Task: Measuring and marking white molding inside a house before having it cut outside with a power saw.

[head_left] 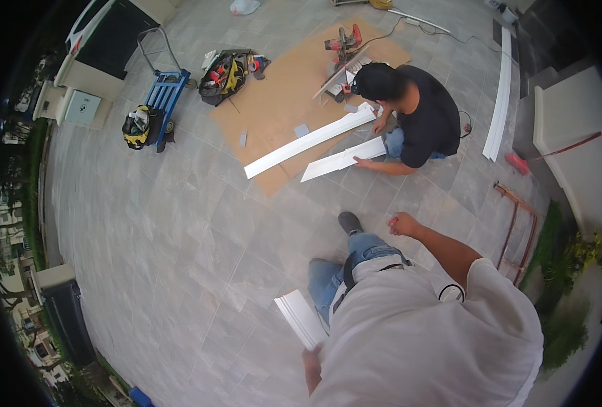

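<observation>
Low at my left side, my left hand (312, 357) is closed on the lower end of a short white moulding piece (299, 317) with ridges along its length. The piece slants up and away beside my left leg. My right hand (403, 224) is held out ahead of me, its fingers curled around something small and red, too small to name. Ahead, a crouching co-worker in a black shirt and cap (431, 112) holds a white board (345, 159) with a slanted end. Beside it, a longer white moulding (311, 141) lies on brown cardboard (274, 178).
A red miter saw (345, 42) stands on the cardboard's far part. Left of it sit an open tool bag (226, 78) and a blue hand truck (165, 98) with another bag. Long white strips (498, 95) lie at the right, near a rusty metal frame (516, 227). A cord crosses the tiles.
</observation>
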{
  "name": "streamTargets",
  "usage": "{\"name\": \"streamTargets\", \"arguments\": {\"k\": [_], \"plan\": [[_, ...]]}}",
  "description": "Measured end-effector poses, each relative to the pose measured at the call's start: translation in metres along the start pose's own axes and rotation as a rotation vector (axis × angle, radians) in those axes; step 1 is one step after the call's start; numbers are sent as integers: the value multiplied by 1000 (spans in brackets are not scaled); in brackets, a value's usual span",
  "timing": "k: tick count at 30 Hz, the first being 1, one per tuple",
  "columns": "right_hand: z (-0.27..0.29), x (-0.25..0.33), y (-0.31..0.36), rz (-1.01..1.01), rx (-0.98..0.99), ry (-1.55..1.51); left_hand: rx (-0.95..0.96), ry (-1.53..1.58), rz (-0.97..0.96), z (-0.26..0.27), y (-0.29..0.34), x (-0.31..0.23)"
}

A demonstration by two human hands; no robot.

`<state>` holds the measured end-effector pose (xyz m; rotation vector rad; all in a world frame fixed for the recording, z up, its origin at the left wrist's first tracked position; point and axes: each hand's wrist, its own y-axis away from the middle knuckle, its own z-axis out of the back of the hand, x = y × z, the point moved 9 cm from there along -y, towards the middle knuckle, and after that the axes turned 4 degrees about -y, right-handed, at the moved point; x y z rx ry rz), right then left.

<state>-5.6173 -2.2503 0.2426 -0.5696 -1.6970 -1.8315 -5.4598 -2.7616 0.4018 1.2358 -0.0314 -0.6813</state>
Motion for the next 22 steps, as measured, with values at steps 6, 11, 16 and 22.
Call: {"name": "streamTargets", "arguments": {"k": [6,11,16,22], "plan": [[-13,12,19,-32,-177,-129,-219,123,-30,80,-62,-24],[-59,-4,57,-170,-272,-244,-150,437,-204,139,-138,-44],[-115,-13,109,-229,-317,-264,-127,371,-245,179,-180,-43],[-154,16,190,-306,-435,-373,586,413,-20,171,-169,9]]}}
